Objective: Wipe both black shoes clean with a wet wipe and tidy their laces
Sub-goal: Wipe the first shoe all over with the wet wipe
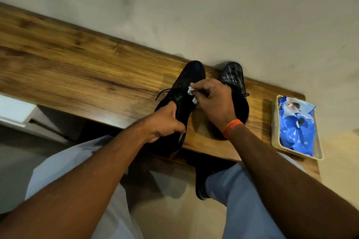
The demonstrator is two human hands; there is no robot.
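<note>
Two black lace-up leather shoes sit side by side on a brown wood-grain surface [77, 60] against a pale wall. The left hand [165, 124] grips the heel of the nearer shoe [186, 87] while the right hand [213, 101] pinches a crumpled white wet wipe [191, 91] against its upper. The other shoe [234, 77] stands just beside, and a blue wipes packet [295, 128] lies in a clear plastic tray [274, 120] further right.

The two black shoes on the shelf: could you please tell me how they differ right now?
The left shoe is gripped at the heel by the left hand; the right shoe stands free. The right hand presses a wipe on the left shoe, not the right shoe. Both are black and laced, toes towards the wall.
</note>
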